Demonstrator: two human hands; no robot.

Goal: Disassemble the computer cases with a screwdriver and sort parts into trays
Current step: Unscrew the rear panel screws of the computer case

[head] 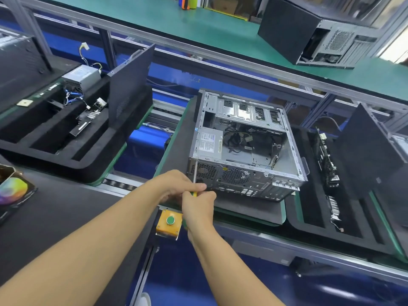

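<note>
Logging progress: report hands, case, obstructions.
Both grip screwdriver: left hand, right hand. Tip at case rear corner; power supply inside. Nothing in the way.

Reaches in with both bare forearms: left from the lower-left corner, right from the bottom edge. Joins hands at frame centre. Pinches screwdriver [195,173] with left hand [174,184], thumb extended rightward; wraps right hand [198,206] round its handle, fingers curled.

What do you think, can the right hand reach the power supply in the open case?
Probably yes: the case lies open side up, nothing covers the power supply, and it sits just beyond the right hand. That hand grips the screwdriver, though.
</note>
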